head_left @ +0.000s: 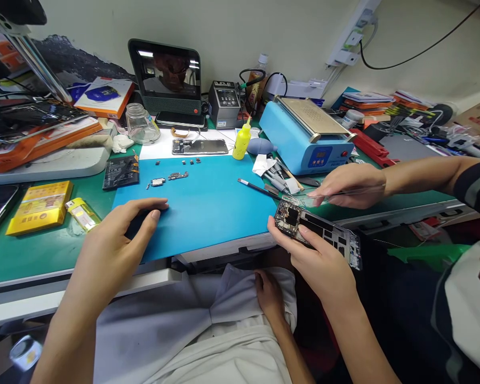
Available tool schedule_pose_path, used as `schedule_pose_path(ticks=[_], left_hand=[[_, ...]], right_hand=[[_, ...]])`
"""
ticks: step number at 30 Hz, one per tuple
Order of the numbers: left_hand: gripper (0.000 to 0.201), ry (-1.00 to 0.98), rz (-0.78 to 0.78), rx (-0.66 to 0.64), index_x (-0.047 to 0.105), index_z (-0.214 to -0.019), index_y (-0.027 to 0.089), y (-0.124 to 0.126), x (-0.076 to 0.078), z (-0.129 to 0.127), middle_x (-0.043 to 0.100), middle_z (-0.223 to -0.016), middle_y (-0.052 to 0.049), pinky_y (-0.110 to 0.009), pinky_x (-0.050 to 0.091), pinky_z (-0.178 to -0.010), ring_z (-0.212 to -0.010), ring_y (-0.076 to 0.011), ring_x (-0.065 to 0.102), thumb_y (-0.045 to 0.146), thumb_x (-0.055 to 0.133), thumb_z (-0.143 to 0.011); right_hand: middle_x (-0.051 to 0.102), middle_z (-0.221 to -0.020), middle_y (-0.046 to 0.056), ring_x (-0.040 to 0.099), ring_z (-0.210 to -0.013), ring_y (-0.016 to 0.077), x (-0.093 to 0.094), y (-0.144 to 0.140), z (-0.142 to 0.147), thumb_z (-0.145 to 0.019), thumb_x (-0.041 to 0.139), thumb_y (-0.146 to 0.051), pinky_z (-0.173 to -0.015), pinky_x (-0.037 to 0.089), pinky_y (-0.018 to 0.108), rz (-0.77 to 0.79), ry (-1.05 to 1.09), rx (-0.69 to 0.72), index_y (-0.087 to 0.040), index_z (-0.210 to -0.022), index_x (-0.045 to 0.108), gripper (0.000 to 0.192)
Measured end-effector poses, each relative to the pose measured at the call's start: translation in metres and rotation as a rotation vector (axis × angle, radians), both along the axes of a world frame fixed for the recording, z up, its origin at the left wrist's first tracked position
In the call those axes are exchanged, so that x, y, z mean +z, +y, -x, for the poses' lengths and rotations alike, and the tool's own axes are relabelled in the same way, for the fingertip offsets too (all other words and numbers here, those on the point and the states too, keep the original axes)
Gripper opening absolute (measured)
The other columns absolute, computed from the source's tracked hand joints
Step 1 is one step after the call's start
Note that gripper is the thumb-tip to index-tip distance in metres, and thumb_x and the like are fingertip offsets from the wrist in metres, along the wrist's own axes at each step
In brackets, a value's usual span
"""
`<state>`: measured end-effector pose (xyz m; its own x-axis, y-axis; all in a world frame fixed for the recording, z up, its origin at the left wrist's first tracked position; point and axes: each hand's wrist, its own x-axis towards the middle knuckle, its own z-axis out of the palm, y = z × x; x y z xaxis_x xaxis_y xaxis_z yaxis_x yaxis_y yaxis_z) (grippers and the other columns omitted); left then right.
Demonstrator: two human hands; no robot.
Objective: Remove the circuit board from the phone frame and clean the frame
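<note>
A smooth, matt blue mat (pixel 208 205) covers the green worktop (pixel 20 256), whose front edge is pale metal. The right hand (pixel 320 261) holds an opened phone frame (pixel 320 230) of bare metal and dark circuit board. Near the back edge stand a glossy yellow plastic bottle (pixel 242 141), a clear glass jar (pixel 141 124) and a blue heating unit (pixel 304 141) topped with brushed metal.

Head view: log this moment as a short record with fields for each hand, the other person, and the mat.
left hand: resting flat on the blue mat, covering a small dark object
right hand: fingers gripping an opened phone frame
co-worker's hand: at the bench edge, over a clear strip
on mat: small phone parts, black brush
behind mat: yellow bottle, blue heating plate
</note>
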<state>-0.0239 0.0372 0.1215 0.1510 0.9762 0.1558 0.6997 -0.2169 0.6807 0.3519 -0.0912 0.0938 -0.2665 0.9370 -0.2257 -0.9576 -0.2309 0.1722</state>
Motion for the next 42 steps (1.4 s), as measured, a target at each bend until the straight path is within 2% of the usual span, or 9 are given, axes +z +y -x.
schedule_pose_path(ticks=[5, 10, 15, 18, 24, 29, 34, 39, 42], left_hand=[[0.044, 0.0, -0.007, 0.007, 0.081, -0.138, 0.039, 0.0, -0.002, 0.001, 0.084, -0.136, 0.002, -0.033, 0.054, -0.089, -0.118, -0.0278, 0.075, 0.064, 0.057, -0.111], [0.042, -0.001, 0.0, 0.005, 0.081, -0.137, 0.041, -0.001, -0.001, 0.0, 0.084, -0.136, 0.004, -0.031, 0.053, -0.085, -0.118, -0.0261, 0.074, 0.063, 0.057, -0.112], [0.044, -0.004, -0.004, 0.006, 0.081, -0.138, 0.039, 0.0, -0.001, 0.0, 0.084, -0.136, 0.002, -0.031, 0.054, -0.082, -0.115, -0.0266, 0.075, 0.064, 0.057, -0.111], [0.044, -0.006, -0.012, 0.01, 0.081, -0.137, 0.039, 0.0, -0.002, 0.001, 0.084, -0.134, 0.002, -0.031, 0.054, -0.082, -0.114, -0.0263, 0.076, 0.065, 0.057, -0.111], [0.041, -0.013, -0.008, 0.003, 0.081, -0.137, 0.04, 0.0, -0.002, 0.001, 0.084, -0.137, 0.004, -0.032, 0.056, -0.096, -0.126, -0.0275, 0.075, 0.063, 0.058, -0.111], [0.043, -0.014, 0.009, 0.019, 0.08, -0.137, 0.042, -0.001, -0.003, 0.002, 0.083, -0.139, 0.005, -0.03, 0.052, -0.079, -0.125, -0.0289, 0.074, 0.066, 0.058, -0.109], [0.046, -0.023, 0.026, 0.028, 0.08, -0.138, 0.043, -0.001, -0.004, 0.002, 0.083, -0.139, 0.005, -0.031, 0.05, -0.078, -0.109, -0.0254, 0.074, 0.069, 0.058, -0.108], [0.044, -0.025, 0.021, 0.031, 0.08, -0.136, 0.047, -0.001, -0.005, 0.002, 0.082, -0.139, 0.01, -0.03, 0.049, -0.083, -0.109, -0.0234, 0.073, 0.07, 0.057, -0.107], [0.043, -0.023, 0.012, 0.04, 0.08, -0.135, 0.049, -0.002, -0.007, 0.002, 0.082, -0.137, 0.012, -0.028, 0.049, -0.079, -0.096, -0.0198, 0.072, 0.07, 0.057, -0.106]], right_hand=[[0.075, -0.152, 0.004, 0.061, -0.149, -0.0046, -0.001, 0.002, 0.003, -0.126, 0.031, -0.036, -0.125, 0.039, 0.013, -0.068, -0.063, 0.028, -0.003, -0.164, 0.049, 0.053], [0.075, -0.152, 0.006, 0.066, -0.146, -0.0011, -0.002, 0.003, 0.003, -0.125, 0.033, -0.032, -0.122, 0.044, 0.017, -0.134, -0.041, 0.072, -0.002, -0.161, 0.055, 0.052], [0.064, -0.168, 0.007, 0.049, -0.163, -0.002, -0.007, 0.001, -0.002, -0.118, 0.048, -0.019, -0.128, 0.036, 0.017, -0.19, 0.026, 0.108, -0.001, -0.163, 0.053, 0.049], [0.064, -0.168, 0.008, 0.041, -0.167, -0.0032, -0.009, -0.001, -0.003, -0.118, 0.051, -0.017, -0.133, 0.029, 0.016, -0.19, 0.049, 0.094, 0.003, -0.166, 0.047, 0.053], [0.067, -0.164, 0.01, 0.043, -0.165, -0.0042, -0.009, -0.001, 0.0, -0.119, 0.05, -0.019, -0.133, 0.028, 0.016, -0.185, 0.03, 0.059, 0.004, -0.166, 0.045, 0.053], [0.07, -0.16, 0.008, 0.052, -0.159, -0.0044, -0.008, -0.001, 0.004, -0.124, 0.037, -0.031, -0.129, 0.034, 0.017, -0.175, -0.033, 0.041, -0.001, -0.166, 0.048, 0.052], [0.072, -0.156, 0.006, 0.06, -0.152, -0.0045, -0.008, -0.002, 0.012, -0.126, 0.034, -0.04, -0.123, 0.037, 0.014, -0.163, -0.096, -0.006, -0.003, -0.166, 0.048, 0.056], [0.071, -0.156, 0.005, 0.064, -0.146, -0.005, -0.006, -0.003, 0.015, -0.128, 0.032, -0.043, -0.121, 0.039, 0.012, -0.138, -0.144, -0.031, -0.005, -0.168, 0.048, 0.057], [0.073, -0.153, 0.005, 0.063, -0.146, -0.005, -0.002, -0.004, 0.013, -0.129, 0.03, -0.041, -0.122, 0.038, 0.012, -0.1, -0.176, -0.037, -0.006, -0.17, 0.047, 0.056]])
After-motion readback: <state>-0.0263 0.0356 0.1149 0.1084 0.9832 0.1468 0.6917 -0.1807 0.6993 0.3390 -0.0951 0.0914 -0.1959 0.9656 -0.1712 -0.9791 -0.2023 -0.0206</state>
